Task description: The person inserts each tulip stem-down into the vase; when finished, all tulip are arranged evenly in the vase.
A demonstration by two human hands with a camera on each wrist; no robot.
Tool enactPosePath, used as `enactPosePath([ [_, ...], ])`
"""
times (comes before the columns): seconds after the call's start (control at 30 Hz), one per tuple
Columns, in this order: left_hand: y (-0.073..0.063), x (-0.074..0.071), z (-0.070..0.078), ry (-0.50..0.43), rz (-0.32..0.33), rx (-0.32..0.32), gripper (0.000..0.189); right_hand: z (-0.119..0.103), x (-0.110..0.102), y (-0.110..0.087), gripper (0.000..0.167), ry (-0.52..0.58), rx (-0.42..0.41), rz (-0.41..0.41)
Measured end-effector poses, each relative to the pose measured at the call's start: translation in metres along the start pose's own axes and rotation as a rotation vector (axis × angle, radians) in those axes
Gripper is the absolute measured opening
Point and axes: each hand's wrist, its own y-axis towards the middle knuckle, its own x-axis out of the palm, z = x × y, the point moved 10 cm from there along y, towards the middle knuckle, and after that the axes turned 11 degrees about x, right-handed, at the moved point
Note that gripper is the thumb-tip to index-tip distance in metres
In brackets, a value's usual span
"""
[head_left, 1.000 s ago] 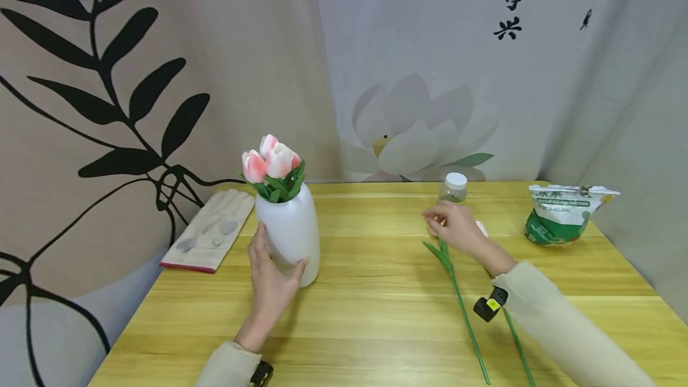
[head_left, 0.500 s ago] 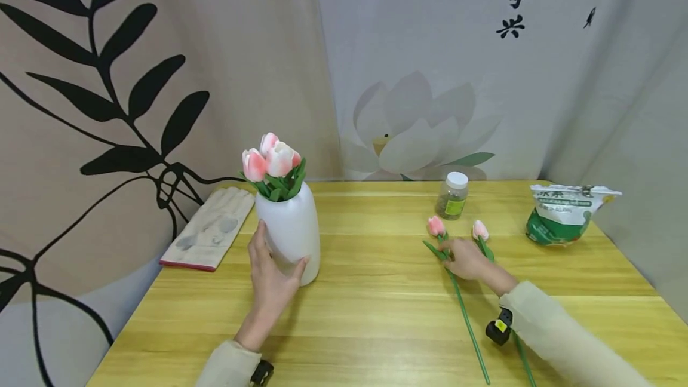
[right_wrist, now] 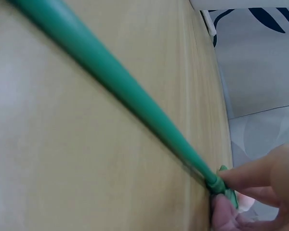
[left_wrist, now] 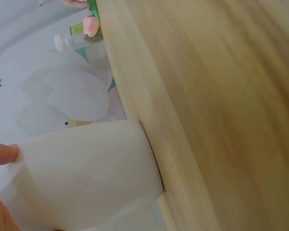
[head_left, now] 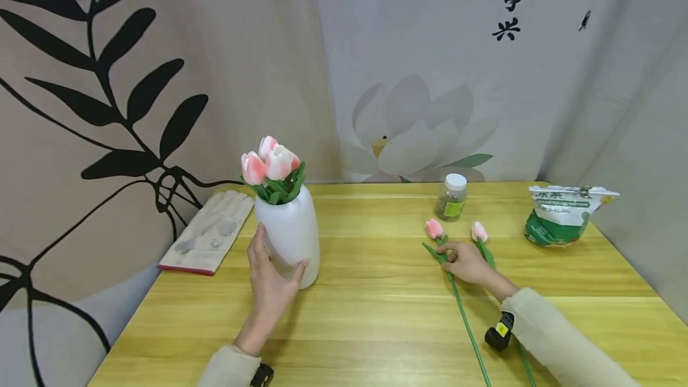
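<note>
A white vase [head_left: 290, 240] with several pink-and-white tulips [head_left: 279, 163] in its mouth stands left of centre on the table. My left hand [head_left: 271, 285] grips its lower side, thumb to the right; the left wrist view shows the vase [left_wrist: 96, 173] with its base at the tabletop. Towards the right, a single pink tulip [head_left: 434, 229] lies with its long green stem pointing at the front edge. Thumb and fingers of my right hand [head_left: 469, 263] pinch its stem [right_wrist: 130, 101] beside the leaves. Just right of that, another pink tulip [head_left: 479, 232] lies partly under my right forearm.
Behind the loose tulips stands a clear jar [head_left: 451, 200] with a white lid. A green-and-white bag [head_left: 561, 220], clipped at the top, sits at the far right. At the left edge lies a folded cloth [head_left: 209, 235]. A printed curtain hangs behind the wooden table [head_left: 371, 303].
My right hand has come down and towards me from the tulip's bloom to its stem by the leaves, uncovering bloom and jar. My left hand and the vase stay put.
</note>
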Motion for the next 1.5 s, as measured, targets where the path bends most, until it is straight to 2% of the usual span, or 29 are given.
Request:
enactPosePath([
  [0.3, -0.002, 0.001, 0.0, -0.002, 0.005, 0.02, 0.107, 0.006, -0.001, -0.003, 0.031, 0.086, 0.025, 0.0],
  [0.4, -0.002, 0.001, 0.0, -0.004, 0.007, 0.02, 0.107, 0.005, -0.001, -0.005, 0.031, 0.146, -0.011, -0.007],
  [0.53, -0.002, 0.001, 0.0, -0.002, 0.011, 0.019, 0.107, -0.008, -0.006, -0.011, 0.033, 0.196, -0.1, 0.014],
  [0.77, -0.002, 0.001, 0.0, 0.001, 0.01, 0.022, 0.107, -0.031, -0.024, -0.01, 0.035, 0.248, -0.062, 0.072],
  [1.0, -0.002, 0.0, -0.001, -0.009, 0.011, 0.009, 0.107, -0.07, -0.04, -0.006, 0.035, 0.365, -0.134, 0.045],
  [1.13, -0.003, 0.002, -0.002, -0.019, 0.003, -0.002, 0.107, -0.097, -0.052, -0.007, 0.037, 0.401, -0.173, 0.072],
  [1.2, -0.003, 0.002, -0.002, -0.024, 0.0, -0.002, 0.107, -0.117, -0.063, -0.012, 0.037, 0.411, -0.201, 0.106],
  [1.37, -0.002, 0.002, -0.001, -0.018, 0.005, 0.006, 0.106, -0.174, -0.095, -0.032, 0.034, 0.421, -0.31, 0.249],
  [1.5, -0.002, -0.001, -0.001, -0.01, 0.007, 0.001, 0.107, -0.207, -0.116, -0.044, 0.032, 0.464, -0.41, 0.371],
])
